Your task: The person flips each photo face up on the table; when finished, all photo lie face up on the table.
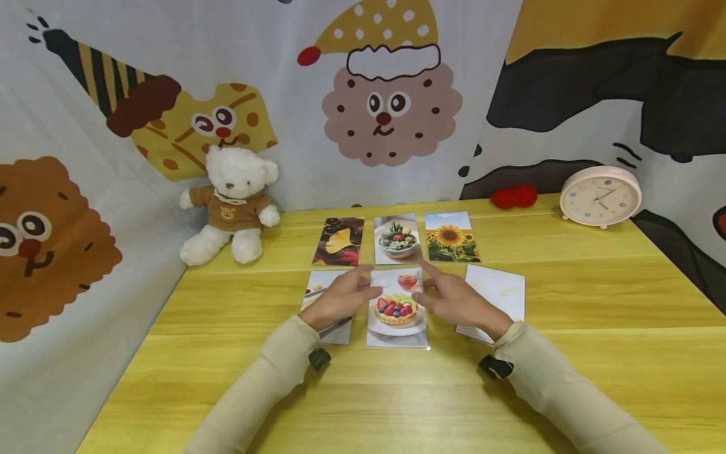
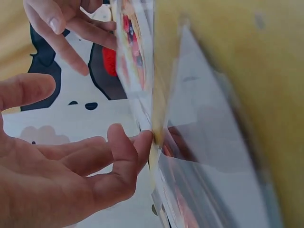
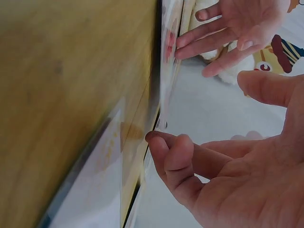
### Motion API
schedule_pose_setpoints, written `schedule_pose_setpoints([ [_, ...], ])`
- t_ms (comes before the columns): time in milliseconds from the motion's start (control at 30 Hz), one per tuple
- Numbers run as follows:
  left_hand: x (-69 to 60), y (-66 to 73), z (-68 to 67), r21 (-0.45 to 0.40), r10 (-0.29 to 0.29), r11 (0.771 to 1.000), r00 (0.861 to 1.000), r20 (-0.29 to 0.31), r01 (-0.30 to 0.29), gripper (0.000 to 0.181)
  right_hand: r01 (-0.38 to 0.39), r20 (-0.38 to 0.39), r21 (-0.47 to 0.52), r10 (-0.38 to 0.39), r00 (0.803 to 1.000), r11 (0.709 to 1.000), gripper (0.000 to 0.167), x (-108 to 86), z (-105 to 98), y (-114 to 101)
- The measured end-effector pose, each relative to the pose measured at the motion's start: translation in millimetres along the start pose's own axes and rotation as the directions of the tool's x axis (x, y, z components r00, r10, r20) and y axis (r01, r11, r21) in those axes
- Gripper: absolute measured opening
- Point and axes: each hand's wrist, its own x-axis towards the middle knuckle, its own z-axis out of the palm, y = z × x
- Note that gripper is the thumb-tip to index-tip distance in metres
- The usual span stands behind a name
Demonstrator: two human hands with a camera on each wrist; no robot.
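A card with a fruit tart and a cup of tea (image 1: 397, 328) lies in the middle of the front row, between my two hands. My left hand (image 1: 340, 297) is at its left edge and partly covers a card with a food picture (image 1: 338, 333). On the other side, my right hand (image 1: 462, 299) has its fingers by the tart card's right edge, thumb tip at the picture's side. Beyond my right wrist lies a mostly white card (image 1: 499, 290). Both hands have loosely extended fingers, and the wrist views show nothing gripped in either.
Behind are cards with a ginkgo leaf (image 1: 339, 243), a succulent bowl (image 1: 397, 249) and sunflowers (image 1: 452, 236). A white teddy bear (image 1: 232, 208) sits at the back left. A red fuzzy object (image 1: 513, 197) and a round clock (image 1: 601, 197) stand at the back right of the wooden table (image 1: 391, 403).
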Motion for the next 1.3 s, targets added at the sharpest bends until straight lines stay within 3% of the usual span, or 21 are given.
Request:
schedule_pose_setpoints([
  [233, 1.6, -0.4, -2.3, -0.007, 0.046, 0.999, 0.998, -0.053, -0.047, 0.066, 0.009, 0.008, -0.009, -0.008, 1.000, 1.000, 0.080, 2.1, -1.2, -0.5],
  [400, -5.3, 6.1, -2.7, -0.046, 0.119, 0.991, 0.990, -0.074, -0.123, 0.062, 0.033, -0.031, -0.060, -0.035, 0.999, 0.998, 0.077, -7.9, -8.8, -0.7],
  [467, -8.5, 10.5, 0.2, -0.088, 0.148, 0.985, 0.988, -0.032, -0.150, 0.059, 0.041, -0.060, -0.093, -0.047, 0.997, 0.995, 0.076, -15.3, -13.7, 0.7],
  [600, -12.3, 19.2, 10.1, -0.227, 0.191, 0.961, 0.974, 0.125, -0.159, 0.054, 0.043, -0.109, -0.166, -0.061, 0.992, 0.985, 0.078, -31.5, -26.9, 6.4],
  [733, -9.7, 26.4, 23.0, -0.348, 0.191, 0.932, 0.951, 0.241, -0.099, 0.053, 0.016, -0.135, -0.217, -0.046, 0.990, 0.976, 0.079, -46.2, -41.2, 18.6],
  [1000, 7.4, 42.1, 53.0, -0.521, 0.202, 0.854, 0.914, 0.352, 0.012, 0.060, -0.065, -0.164, -0.256, 0.023, 0.986, 0.965, 0.081, -73.6, -61.2, 51.9],
  [1133, 14.5, 50.5, 67.6, -0.535, 0.207, 0.844, 0.899, 0.386, 0.035, 0.060, -0.099, -0.162, -0.241, 0.061, 0.985, 0.965, 0.082, -84.8, -65.6, 65.9],
  [1300, 20.0, 59.6, 81.2, -0.486, 0.182, 0.873, 0.898, 0.401, 0.040, 0.060, -0.110, -0.153, -0.231, 0.076, 0.985, 0.967, 0.080, -96.3, -65.4, 76.7],
])
